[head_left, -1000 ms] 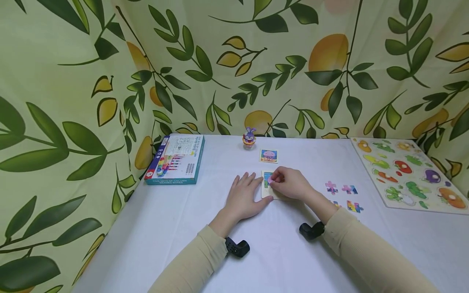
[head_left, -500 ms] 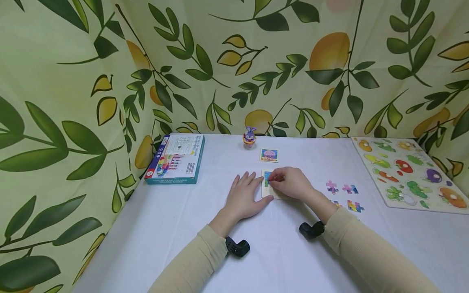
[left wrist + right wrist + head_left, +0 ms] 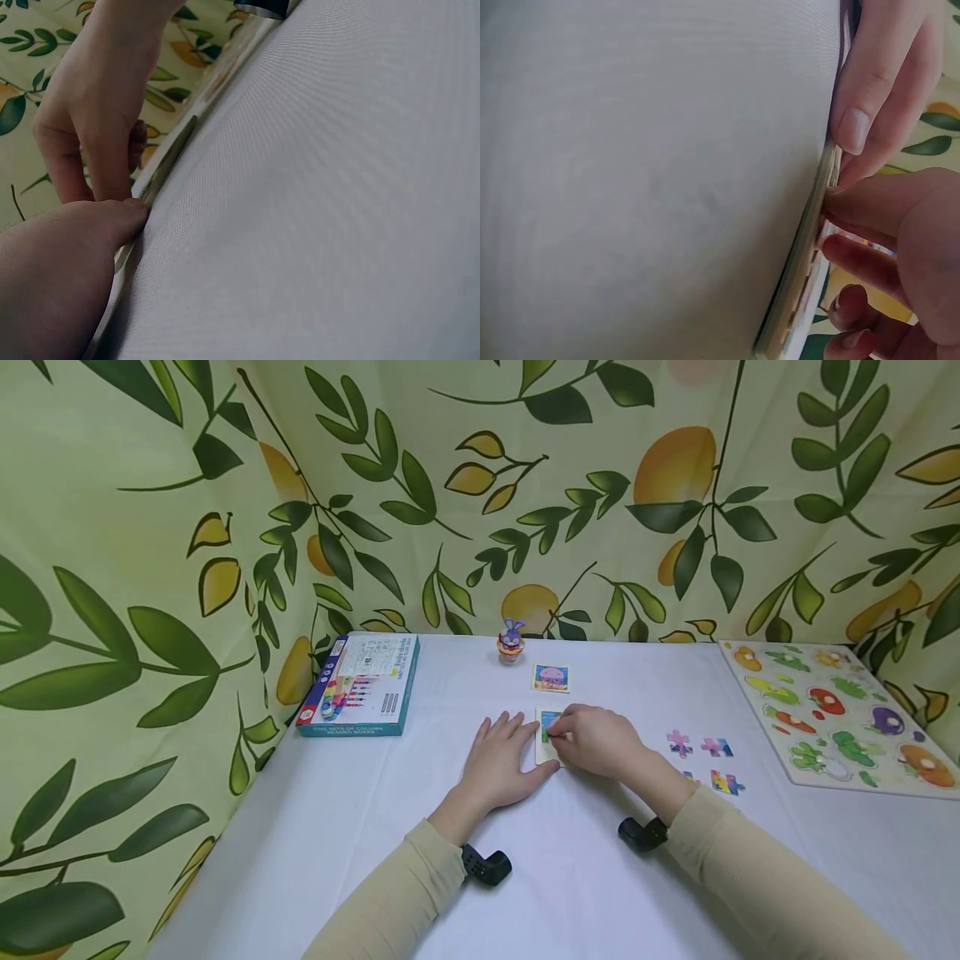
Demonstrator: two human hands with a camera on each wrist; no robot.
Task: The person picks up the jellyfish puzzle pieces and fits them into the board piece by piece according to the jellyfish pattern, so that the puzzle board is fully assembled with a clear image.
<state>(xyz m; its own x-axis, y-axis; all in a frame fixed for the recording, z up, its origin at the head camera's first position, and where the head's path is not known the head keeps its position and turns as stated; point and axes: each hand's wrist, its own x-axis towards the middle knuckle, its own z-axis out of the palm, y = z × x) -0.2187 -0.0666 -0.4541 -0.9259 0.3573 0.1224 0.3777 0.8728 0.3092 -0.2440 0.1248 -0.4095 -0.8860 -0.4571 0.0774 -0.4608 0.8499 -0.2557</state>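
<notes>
A small puzzle board (image 3: 546,758) lies flat on the white table, with blue and green picture pieces showing in its left part. My left hand (image 3: 498,764) rests with spread, fairly straight fingers beside it; the thumb and a fingertip touch its left side. Over the board, my right hand (image 3: 600,742) bends thumb and index finger together, pinching a small puzzle piece mostly hidden by the fingers. In the right wrist view, that thumb and finger meet the board's edge (image 3: 791,300). Several loose jigsaw pieces (image 3: 679,743) lie right of my right hand.
Behind the board lies a square picture card (image 3: 551,678) with a pink figure. A purple rabbit toy (image 3: 511,643) stands farther back. At left is a flat teal-edged box (image 3: 360,685); at right, a large vegetable puzzle board (image 3: 817,718). A leaf-patterned cloth hangs behind.
The right hand has turned and shifted slightly right, its fingertips still at the board. The pink piece seen at its fingertips earlier is now hidden. The left hand stays in place.
</notes>
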